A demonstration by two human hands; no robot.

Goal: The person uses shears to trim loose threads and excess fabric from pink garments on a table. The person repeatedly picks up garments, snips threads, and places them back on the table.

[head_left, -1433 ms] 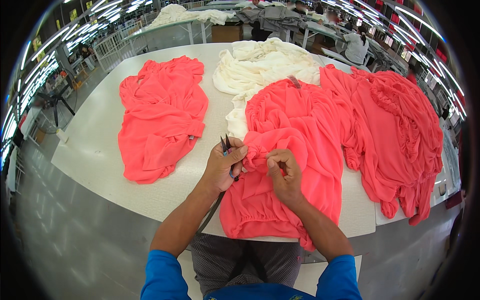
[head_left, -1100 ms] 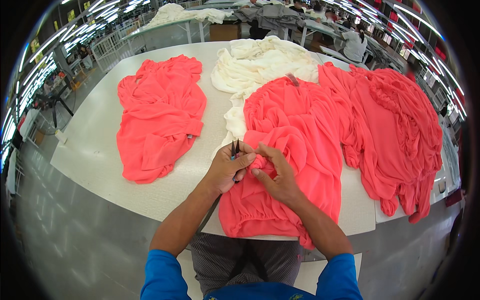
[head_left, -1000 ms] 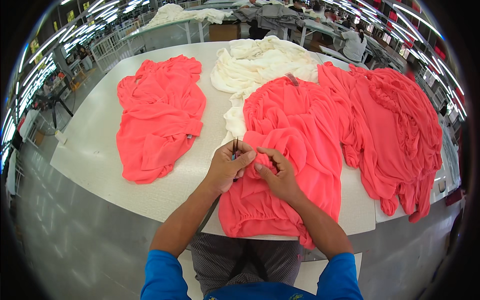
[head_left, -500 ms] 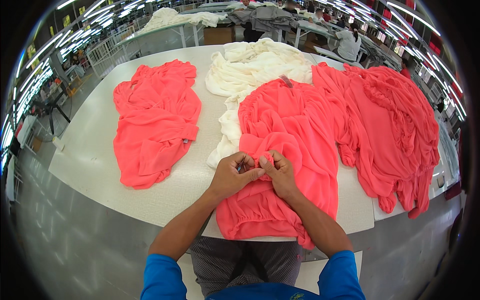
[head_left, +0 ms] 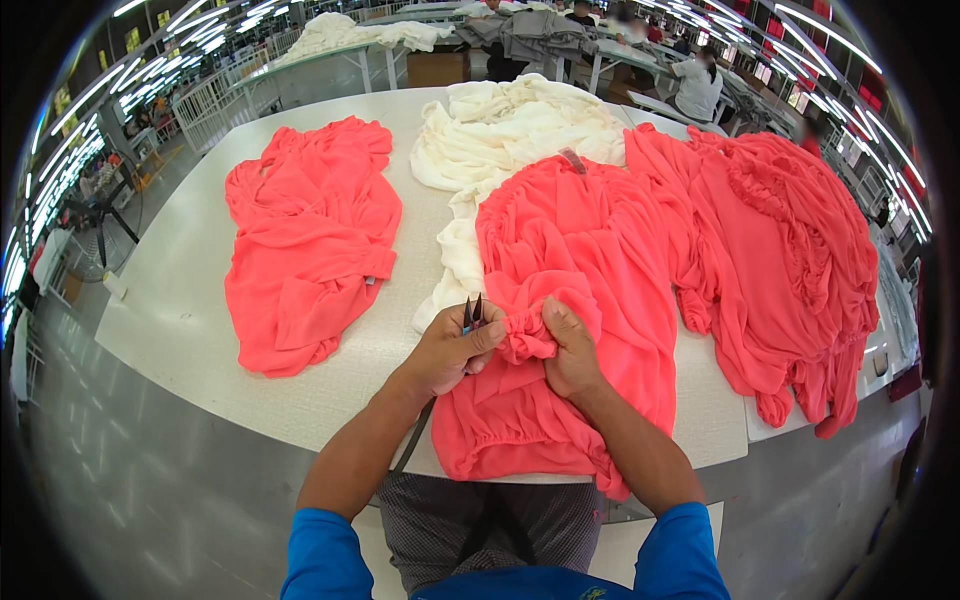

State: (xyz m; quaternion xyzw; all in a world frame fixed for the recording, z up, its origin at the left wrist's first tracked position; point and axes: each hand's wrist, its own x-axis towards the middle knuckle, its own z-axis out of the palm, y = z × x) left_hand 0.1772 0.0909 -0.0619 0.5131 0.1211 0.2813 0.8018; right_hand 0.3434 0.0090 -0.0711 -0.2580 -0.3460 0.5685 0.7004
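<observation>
Nearest, the person's dark patterned trousers [head_left: 440,520] show just below the middle coral garment [head_left: 625,340], which lies on the pale tabletop [head_left: 180,290] with its gathered hem at the near edge. Over the lower left part of this garment are both hands: the left hand [head_left: 455,350] closes around dark-tipped snips [head_left: 473,314], blades pointing up and slightly apart, its thumb also at the bunched cloth [head_left: 528,338] of the same garment; the right hand [head_left: 572,352] grips the other side of that cloth, thumb raised. A second coral garment [head_left: 315,240] lies well left of the middle one, and a coral pile [head_left: 800,230] adjoins its right side. Beyond it, cream fabric [head_left: 520,130] spreads. Farthest behind it are a grey fabric heap [head_left: 545,40] and a seated co-worker [head_left: 697,92].
</observation>
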